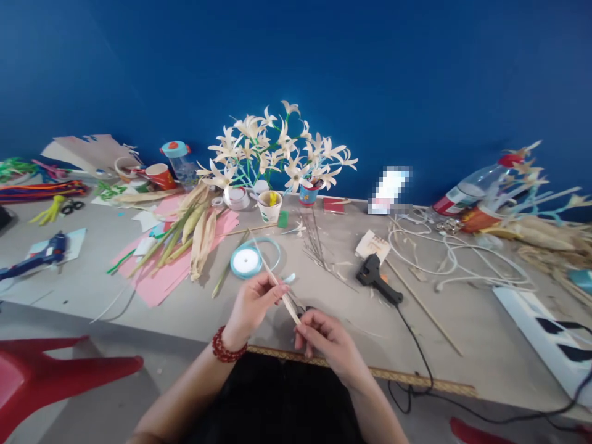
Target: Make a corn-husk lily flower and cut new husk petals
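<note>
Both my hands hold a thin pale stick (277, 282) over the near edge of the grey table (462, 327). My left hand (252, 305), with a red bead bracelet at the wrist, pinches the stick near its middle. My right hand (326, 342) is closed around its lower end. A roll of light blue tape (246, 261) lies just beyond my left hand, its loose end curling toward the stick. A black glue gun (377, 277) rests to the right of my hands, its cord trailing off the table edge.
A bunch of cream paper flowers (277, 148) stands at the back. Corn husks (197, 231) lie on pink paper at left, with cups, pipe cleaners and a blue glue gun (34, 259). White cord, a power strip (546, 327) and a bottle are at right. A red chair (46, 376) is at lower left.
</note>
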